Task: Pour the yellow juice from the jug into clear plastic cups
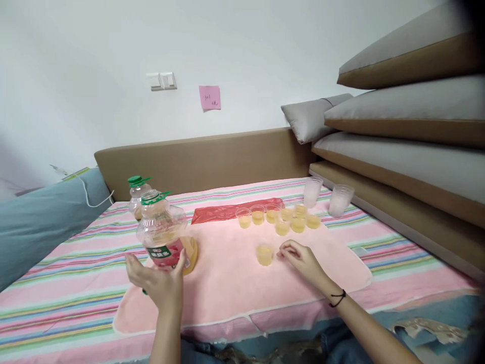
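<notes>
A large clear bottle [166,253] with a red and green label and yellow liquid low inside stands uncapped on the pink mat. My left hand [161,283] is in front of it, fingers spread and thumb up against the label side. A small green thing shows under its fingers, too hidden to identify. My right hand [297,258] has its fingers curled together, nothing visible in them, just right of a lone cup [264,254] of yellow liquid. Several similar cups [282,227] are grouped farther back on the mat.
Behind the uncapped bottle is another bottle [137,194] with a green cap. A red plastic wrapper [215,213] lies behind the mat [227,288]. Two stacks of cups [312,192] [340,200] stand at the back right, beside piled cushions [409,116].
</notes>
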`<move>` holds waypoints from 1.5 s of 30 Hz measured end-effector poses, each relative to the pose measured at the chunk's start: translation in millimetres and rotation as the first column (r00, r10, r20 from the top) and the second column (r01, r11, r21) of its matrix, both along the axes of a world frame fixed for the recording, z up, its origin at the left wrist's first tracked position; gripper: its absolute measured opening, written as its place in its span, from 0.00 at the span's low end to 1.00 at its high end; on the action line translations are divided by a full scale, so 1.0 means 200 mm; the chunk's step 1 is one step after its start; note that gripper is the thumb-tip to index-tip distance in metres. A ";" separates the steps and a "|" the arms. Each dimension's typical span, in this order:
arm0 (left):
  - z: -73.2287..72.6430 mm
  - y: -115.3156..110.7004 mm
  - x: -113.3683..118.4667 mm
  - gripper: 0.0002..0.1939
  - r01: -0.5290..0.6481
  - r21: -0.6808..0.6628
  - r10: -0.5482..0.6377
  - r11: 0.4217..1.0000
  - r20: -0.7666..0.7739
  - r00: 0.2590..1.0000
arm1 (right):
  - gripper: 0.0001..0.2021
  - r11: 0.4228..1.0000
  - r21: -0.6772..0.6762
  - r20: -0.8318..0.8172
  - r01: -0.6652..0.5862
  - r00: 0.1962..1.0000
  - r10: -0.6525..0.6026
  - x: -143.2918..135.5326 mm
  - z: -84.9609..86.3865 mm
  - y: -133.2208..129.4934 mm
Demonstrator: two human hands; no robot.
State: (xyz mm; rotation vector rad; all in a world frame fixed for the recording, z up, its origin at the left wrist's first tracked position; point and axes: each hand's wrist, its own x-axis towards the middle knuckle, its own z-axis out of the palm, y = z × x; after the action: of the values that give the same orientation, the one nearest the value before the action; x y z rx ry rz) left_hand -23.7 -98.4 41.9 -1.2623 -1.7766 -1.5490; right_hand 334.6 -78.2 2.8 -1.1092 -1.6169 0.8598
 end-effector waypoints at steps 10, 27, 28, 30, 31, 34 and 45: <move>-0.25 0.07 0.69 0.37 0.748 -0.446 -0.652 0.491 0.382 0.655 | 0.15 0.963 -0.244 -0.334 -0.114 0.942 0.027 -0.02 -0.09 0.07; -0.27 0.46 1.04 0.26 0.828 -0.076 -0.554 0.555 0.709 0.437 | 0.18 0.900 -0.432 -0.507 -0.052 0.839 -0.195 -0.01 -0.03 0.09; -0.27 0.50 1.05 0.25 0.828 -0.075 -0.557 0.556 0.706 0.438 | 0.18 0.901 -0.432 -0.499 -0.028 0.840 -0.213 0.00 -0.03 0.09; -0.25 0.56 1.07 0.25 0.828 -0.074 -0.559 0.555 0.704 0.438 | 0.18 0.903 -0.430 -0.485 0.003 0.843 -0.234 0.01 -0.01 0.09; -0.25 0.59 1.07 0.25 0.829 -0.076 -0.559 0.554 0.704 0.438 | 0.18 0.905 -0.426 -0.480 0.011 0.845 -0.236 0.01 -0.01 0.09; -0.24 0.67 1.10 0.26 0.829 -0.087 -0.550 0.553 0.708 0.442 | 0.18 0.916 -0.400 -0.445 0.040 0.865 -0.232 0.03 -0.01 0.10; -0.29 0.74 1.15 0.25 0.811 -0.107 -0.535 0.576 0.700 0.473 | 0.17 0.938 -0.321 -0.352 0.131 0.903 -0.247 0.04 -0.03 0.14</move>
State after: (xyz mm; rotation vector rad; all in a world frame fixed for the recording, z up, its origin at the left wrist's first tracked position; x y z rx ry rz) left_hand 206.8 49.1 -16.5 -2.1060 -2.2279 -2.3047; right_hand 342.2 -50.0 -3.1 -1.1877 -1.0558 1.1299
